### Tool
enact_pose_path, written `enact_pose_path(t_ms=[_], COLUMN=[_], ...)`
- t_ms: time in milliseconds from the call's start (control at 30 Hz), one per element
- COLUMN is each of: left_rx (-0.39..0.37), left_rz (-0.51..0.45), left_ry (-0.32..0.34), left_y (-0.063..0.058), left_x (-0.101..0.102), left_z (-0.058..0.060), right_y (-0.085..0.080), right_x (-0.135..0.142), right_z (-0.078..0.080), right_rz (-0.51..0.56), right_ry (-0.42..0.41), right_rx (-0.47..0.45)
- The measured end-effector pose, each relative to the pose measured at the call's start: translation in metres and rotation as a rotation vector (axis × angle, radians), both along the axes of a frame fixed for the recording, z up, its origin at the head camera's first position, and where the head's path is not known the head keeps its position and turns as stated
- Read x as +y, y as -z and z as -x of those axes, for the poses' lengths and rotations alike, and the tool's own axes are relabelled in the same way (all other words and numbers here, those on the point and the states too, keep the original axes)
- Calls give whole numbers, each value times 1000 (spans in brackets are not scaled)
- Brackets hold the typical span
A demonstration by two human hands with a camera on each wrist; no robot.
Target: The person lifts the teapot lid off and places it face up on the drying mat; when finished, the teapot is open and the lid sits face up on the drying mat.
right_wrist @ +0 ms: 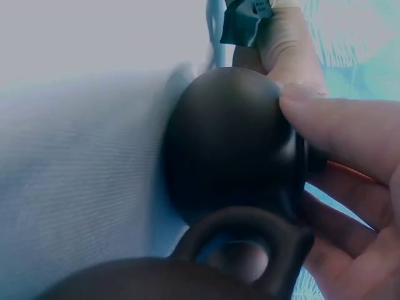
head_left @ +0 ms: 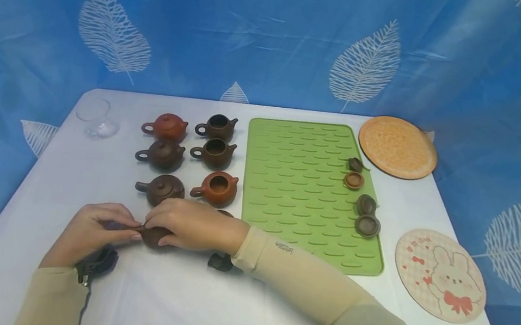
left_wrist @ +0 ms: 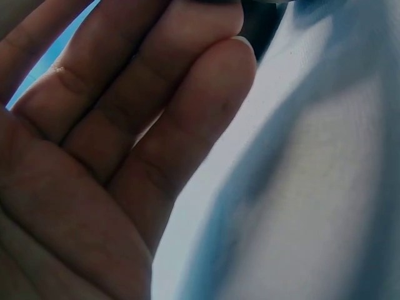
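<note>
A small dark brown teapot [head_left: 156, 239] stands near the table's front left, between both hands. Thumb and fingers of my left hand [head_left: 93, 228] pinch its handle from the left. Reaching across from the right, my right hand [head_left: 195, 224] grips its top and hides most of it. In the right wrist view, the right thumb [right_wrist: 337, 125] lies at the rim of the teapot [right_wrist: 225, 144], its fingers beyond. Another dark pot's looped handle [right_wrist: 240, 215] is close below. The left wrist view shows mainly left-hand fingers [left_wrist: 194, 106]; what they hold is largely out of frame.
Lidded teapots [head_left: 162, 155] line up behind the hands, beside a column of lidless pots [head_left: 214, 153], one partly hidden by the right hand. Several small lids [head_left: 367, 226] lie on a green mat [head_left: 287, 188]. Round mats [head_left: 398, 147] lie right; a clear glass [head_left: 94, 110] stands far left.
</note>
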State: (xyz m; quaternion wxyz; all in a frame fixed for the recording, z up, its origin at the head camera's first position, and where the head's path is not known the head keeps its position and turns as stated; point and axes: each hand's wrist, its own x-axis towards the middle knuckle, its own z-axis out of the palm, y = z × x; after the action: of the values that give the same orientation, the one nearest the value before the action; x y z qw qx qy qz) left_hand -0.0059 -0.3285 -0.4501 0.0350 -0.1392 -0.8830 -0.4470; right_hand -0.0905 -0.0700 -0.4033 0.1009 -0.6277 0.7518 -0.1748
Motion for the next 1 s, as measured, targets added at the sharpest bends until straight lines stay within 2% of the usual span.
enact_pose_path(t_ms=[133,367,600,767,900,1000], left_rx=[-8,-10,-9,-5,-3,4], left_rz=[11,8,-2,-11,-6,1], left_ry=[-15,-6,2,5,8,8], left_y=[0,-1,-1,1,2,2], left_x=[0,0,1,1,0,0], left_z=[-2,-1,-1,0,-1,-1], right_y=[-2,-6,-7,-8,-8,-7], right_x=[-4,-7,-10,-10,-8,-7], right_z=[1,2,5,2,1,2], right_rz=[15,-17,-39,-51,-25,37], right_ry=[-6,6,3,5,8,7], right_rx=[11,43,37,97,140,146])
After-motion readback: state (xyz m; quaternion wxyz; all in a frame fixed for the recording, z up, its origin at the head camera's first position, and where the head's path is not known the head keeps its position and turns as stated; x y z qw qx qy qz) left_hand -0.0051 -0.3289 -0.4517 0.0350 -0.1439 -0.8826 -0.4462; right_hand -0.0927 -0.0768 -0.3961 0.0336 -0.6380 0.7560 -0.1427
